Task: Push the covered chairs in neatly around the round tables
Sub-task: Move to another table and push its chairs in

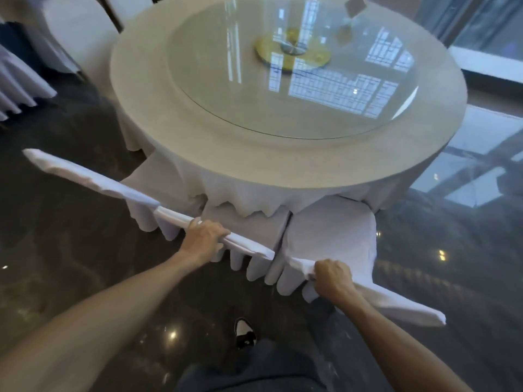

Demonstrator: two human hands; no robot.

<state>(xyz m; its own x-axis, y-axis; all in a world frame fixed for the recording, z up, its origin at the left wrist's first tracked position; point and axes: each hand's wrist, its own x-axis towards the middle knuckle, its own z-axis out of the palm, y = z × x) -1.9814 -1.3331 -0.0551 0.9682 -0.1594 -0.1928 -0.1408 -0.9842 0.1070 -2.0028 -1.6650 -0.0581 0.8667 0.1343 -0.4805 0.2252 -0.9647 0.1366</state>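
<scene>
Two white fabric-covered chairs stand side by side at six o'clock of one round table draped in a white cloth (pixel 285 165), their seats tucked under its hem. The left hand (pixel 204 239) curls its fingers over the top edge of the left covered chair (pixel 93 179); the right hand (pixel 334 280) grips the bunched cover on the top of the right covered chair (pixel 396 304). One round glass turntable (pixel 215 103) with a gold hub lies on the table. Another covered chair (pixel 76 32), at eleven o'clock, is cut off by the frame. One black-and-white shoe (pixel 244 332) shows below. No writing is legible.
</scene>
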